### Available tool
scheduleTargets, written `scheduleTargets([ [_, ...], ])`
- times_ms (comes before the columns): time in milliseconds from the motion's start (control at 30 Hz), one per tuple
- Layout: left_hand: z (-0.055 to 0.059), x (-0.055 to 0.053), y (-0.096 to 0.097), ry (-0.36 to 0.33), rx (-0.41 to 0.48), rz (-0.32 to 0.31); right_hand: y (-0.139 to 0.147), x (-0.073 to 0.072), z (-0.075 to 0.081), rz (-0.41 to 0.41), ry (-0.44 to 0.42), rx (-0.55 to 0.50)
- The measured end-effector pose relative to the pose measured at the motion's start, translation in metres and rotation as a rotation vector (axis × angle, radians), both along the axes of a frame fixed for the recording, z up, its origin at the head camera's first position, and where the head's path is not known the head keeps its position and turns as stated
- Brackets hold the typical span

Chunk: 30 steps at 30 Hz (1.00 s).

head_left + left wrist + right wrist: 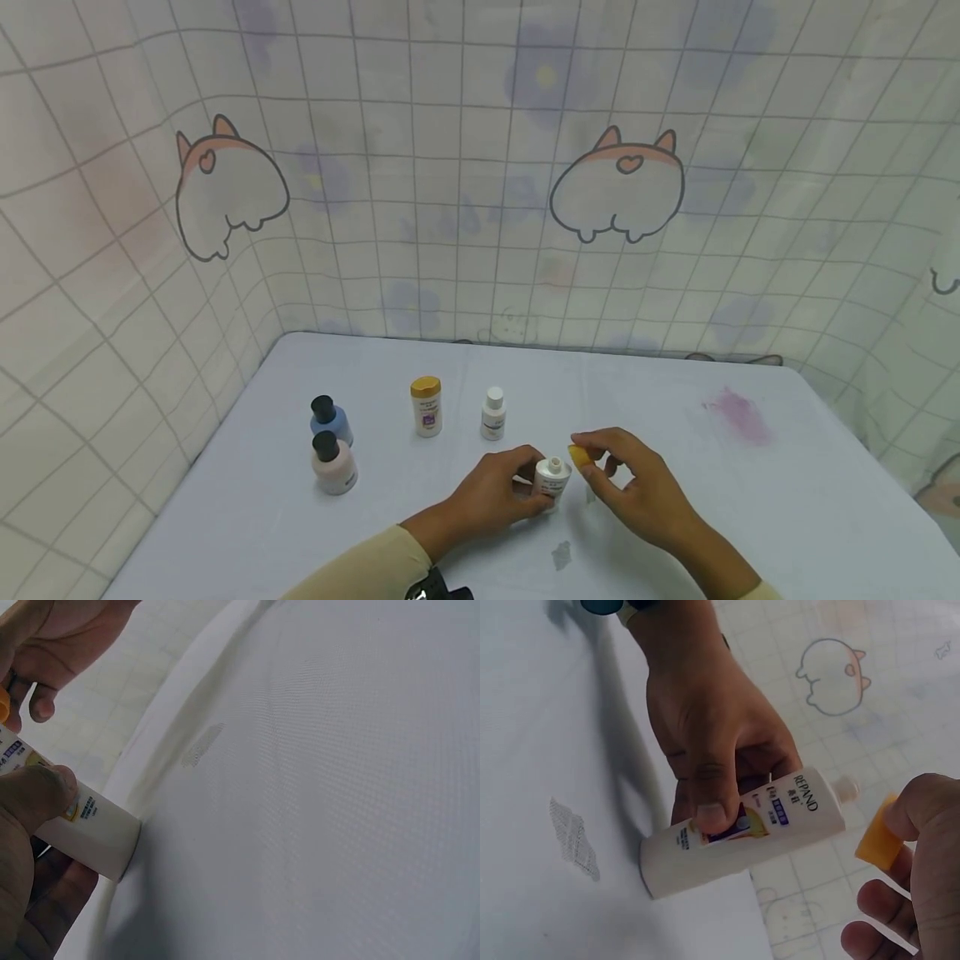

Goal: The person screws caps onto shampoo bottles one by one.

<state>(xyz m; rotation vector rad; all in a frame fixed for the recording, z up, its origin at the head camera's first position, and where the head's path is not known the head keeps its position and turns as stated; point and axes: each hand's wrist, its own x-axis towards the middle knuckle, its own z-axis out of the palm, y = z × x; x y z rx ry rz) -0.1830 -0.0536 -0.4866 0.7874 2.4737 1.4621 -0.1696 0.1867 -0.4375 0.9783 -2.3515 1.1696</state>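
Observation:
My left hand (pixel 491 492) grips a small white bottle (pixel 552 477) with a printed label, thumb across its front. The bottle stands upright on the table, its narrow neck bare at the top. Just right of that neck, my right hand (pixel 637 487) pinches a yellow cap (pixel 579 456) between thumb and finger. In the right wrist view the cap (pixel 881 834) is apart from the bottle's neck (pixel 846 789). The left wrist view shows the bottle's base (pixel 124 851) at the tabletop, and only an edge of the cap.
Behind the hands stand a white bottle with a gold cap (pixel 427 408) and a small white-capped bottle (pixel 492 414). At left are a blue bottle (pixel 339 422) and a pale pink bottle (pixel 335 468), both black-capped. A pink stain (pixel 741 415) marks the white tabletop (pixel 787 500) at right.

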Motion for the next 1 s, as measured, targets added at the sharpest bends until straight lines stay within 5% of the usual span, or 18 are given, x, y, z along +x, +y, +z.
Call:
scheduleTargets([
  [533, 0.002, -0.001, -0.001, -0.021, 0.001, -0.014, -0.011, -0.003, 0.008, -0.014, -0.026, 0.065],
  [1000, 0.003, -0.002, -0.002, -0.008, -0.038, -0.007, -0.018, -0.006, 0.013, 0.072, 0.004, 0.061],
])
